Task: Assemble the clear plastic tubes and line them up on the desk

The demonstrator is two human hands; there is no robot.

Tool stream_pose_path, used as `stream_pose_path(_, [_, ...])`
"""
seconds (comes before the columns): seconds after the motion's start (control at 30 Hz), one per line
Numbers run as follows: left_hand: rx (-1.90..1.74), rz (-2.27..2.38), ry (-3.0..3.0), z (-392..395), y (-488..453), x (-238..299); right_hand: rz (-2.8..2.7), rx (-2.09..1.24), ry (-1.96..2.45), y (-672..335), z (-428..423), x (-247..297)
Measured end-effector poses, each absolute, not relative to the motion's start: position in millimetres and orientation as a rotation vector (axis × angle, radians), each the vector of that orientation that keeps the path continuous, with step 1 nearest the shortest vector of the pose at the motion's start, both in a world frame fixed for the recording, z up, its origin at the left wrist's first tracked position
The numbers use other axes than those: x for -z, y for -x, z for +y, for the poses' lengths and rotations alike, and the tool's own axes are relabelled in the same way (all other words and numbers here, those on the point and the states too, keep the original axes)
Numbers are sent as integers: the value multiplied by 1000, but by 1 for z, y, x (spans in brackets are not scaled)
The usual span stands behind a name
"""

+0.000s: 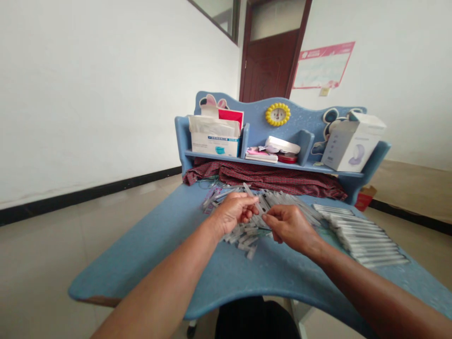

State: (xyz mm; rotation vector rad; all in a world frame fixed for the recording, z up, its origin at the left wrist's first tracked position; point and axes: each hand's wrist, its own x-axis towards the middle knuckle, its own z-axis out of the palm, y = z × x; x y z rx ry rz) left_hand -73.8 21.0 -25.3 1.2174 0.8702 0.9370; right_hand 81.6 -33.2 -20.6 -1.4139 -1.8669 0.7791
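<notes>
My left hand [236,211] is closed around a slim, translucent pen barrel [248,189], which tilts up and to the left above the desk. Close beside it, my right hand [291,227] pinches at the lower end of that barrel; its fingertips hide whatever small part may be there. Behind both hands lies a heap of loose clear pen barrels [300,203]. Short whitish pen caps [243,235] are scattered below my left hand. A neat row of similar pens [370,240] lies on the right, beyond my right wrist.
The blue desk [151,240] has a raised shelf [226,157] at the back. On it stand a mask box [213,141], papers [261,155], a red round tin [287,158] and a white carton [353,143]. A checked cloth [268,179] is bunched under the shelf.
</notes>
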Motion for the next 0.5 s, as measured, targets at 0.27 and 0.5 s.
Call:
stream_pose_path(0.27, [-1158, 869, -1045, 27, 83, 18, -2007, -392, 1558, -95, 9, 19])
stream_pose_path(0.5, [-1204, 893, -1027, 31, 85, 21, -2232, 0, 1832, -92, 38, 35])
